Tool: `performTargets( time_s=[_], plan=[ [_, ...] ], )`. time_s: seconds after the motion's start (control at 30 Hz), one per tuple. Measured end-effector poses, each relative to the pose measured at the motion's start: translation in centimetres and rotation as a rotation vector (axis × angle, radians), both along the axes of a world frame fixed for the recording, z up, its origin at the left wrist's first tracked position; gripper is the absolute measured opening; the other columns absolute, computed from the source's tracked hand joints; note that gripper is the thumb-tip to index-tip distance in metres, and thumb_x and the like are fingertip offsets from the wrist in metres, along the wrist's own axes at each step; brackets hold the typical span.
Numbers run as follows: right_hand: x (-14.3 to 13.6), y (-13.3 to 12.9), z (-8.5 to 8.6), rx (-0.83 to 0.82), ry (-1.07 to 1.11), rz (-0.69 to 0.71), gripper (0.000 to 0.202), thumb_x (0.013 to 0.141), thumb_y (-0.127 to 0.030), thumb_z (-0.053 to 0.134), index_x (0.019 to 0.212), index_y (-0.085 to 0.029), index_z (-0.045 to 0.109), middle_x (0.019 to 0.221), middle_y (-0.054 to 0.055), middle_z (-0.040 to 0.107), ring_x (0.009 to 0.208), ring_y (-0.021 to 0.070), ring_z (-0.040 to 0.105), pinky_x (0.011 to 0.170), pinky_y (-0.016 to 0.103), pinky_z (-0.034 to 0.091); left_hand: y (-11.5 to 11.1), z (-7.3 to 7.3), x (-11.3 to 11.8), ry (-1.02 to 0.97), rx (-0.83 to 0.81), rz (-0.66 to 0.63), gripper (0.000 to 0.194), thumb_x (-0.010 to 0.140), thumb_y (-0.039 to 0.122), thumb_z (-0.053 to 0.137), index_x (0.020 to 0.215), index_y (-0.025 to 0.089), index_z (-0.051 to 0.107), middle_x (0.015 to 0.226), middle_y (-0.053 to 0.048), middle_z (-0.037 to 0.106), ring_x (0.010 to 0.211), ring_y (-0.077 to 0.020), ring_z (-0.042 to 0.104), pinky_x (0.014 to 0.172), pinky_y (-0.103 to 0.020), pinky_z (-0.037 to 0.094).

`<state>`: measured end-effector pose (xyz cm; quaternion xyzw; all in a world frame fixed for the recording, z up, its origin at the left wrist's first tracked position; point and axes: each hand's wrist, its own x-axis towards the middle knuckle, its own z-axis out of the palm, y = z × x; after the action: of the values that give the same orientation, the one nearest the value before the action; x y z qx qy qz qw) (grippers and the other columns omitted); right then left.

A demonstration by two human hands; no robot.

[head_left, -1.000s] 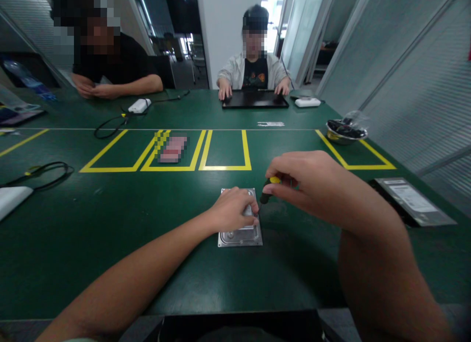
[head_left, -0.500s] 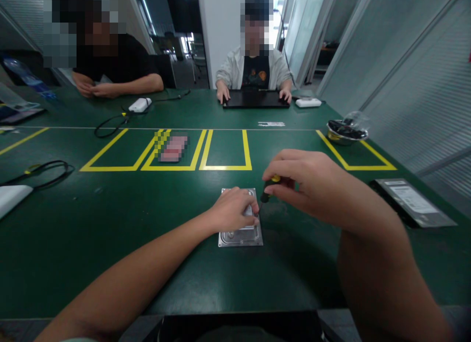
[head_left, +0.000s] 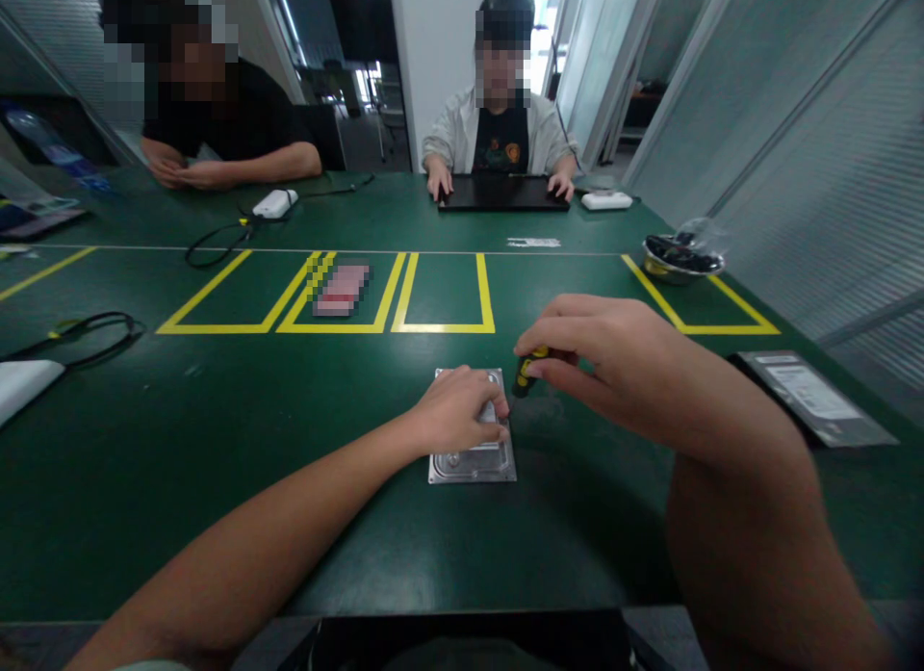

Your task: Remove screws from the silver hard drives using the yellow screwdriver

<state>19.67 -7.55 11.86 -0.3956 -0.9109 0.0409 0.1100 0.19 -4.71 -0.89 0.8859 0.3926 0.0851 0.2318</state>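
A silver hard drive (head_left: 473, 473) lies flat on the green table in front of me. My left hand (head_left: 462, 408) is on top of it, fingers bent over its upper right part and gripping it, hiding much of its label. Between the thumb and fingertips of my right hand (head_left: 606, 353) is a small black-and-yellow screwdriver (head_left: 526, 374). It tilts, with its lower end towards the drive's right edge, close to my left fingertips. Whether the tip sits in a screw is too small to make out.
At the right lies a flat labelled item (head_left: 812, 397) that looks like another drive. Behind it stands a metal bowl (head_left: 682, 270) with dark items. Yellow tape outlines (head_left: 442, 329) mark the table. Two people sit opposite, one with hands on a black panel (head_left: 503, 193).
The screwdriver handle has turned a little in my right fingers, showing more of its yellow marking. My left hand and the hard drive have stayed in place.
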Motion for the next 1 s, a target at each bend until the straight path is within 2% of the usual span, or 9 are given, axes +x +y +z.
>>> performTargets(
  time_s=[0.23,0.5,0.77,1.0],
  plan=[
    [0.36,-0.10,0.04,-0.027,0.021,0.087,0.024,0.089,-0.011,0.050,0.103,-0.019,0.068,0.101,0.006,0.066,0.089,0.0172,0.060,0.078,0.030,0.045,-0.02,-0.03,0.01,-0.003,-0.005,0.008,0.022,0.076,0.041,0.072,0.091,0.025,0.069,0.098,-0.001,0.067,0.096,-0.0252,0.056,0.082,-0.037,0.039],
    [0.22,0.06,0.05,-0.023,-0.003,0.026,0.017,0.091,-0.014,0.051,0.095,-0.019,0.067,0.092,0.004,0.063,0.083,0.0167,0.057,0.074,0.029,0.042,-0.09,0.15,0.03,-0.005,-0.008,0.006,0.022,0.077,0.040,0.071,0.092,0.024,0.068,0.099,-0.001,0.067,0.097,-0.0253,0.056,0.080,-0.036,0.038],
    [0.38,-0.11,-0.09,0.018,0.023,0.040,0.022,0.089,-0.011,0.048,0.096,-0.016,0.069,0.100,0.007,0.067,0.090,0.0187,0.061,0.080,0.031,0.045,-0.09,0.20,-0.03,0.004,0.001,0.000,0.022,0.077,0.041,0.071,0.091,0.024,0.068,0.097,-0.002,0.066,0.095,-0.0253,0.056,0.080,-0.036,0.038],
    [-0.07,-0.01,0.05,0.020,-0.002,-0.010,0.017,0.091,-0.015,0.053,0.098,-0.017,0.068,0.093,0.005,0.065,0.088,0.0187,0.060,0.077,0.031,0.044,-0.07,0.11,0.08,-0.010,0.004,0.005,0.021,0.077,0.039,0.071,0.090,0.023,0.067,0.095,-0.002,0.066,0.094,-0.0250,0.056,0.077,-0.035,0.037]
  ],
)
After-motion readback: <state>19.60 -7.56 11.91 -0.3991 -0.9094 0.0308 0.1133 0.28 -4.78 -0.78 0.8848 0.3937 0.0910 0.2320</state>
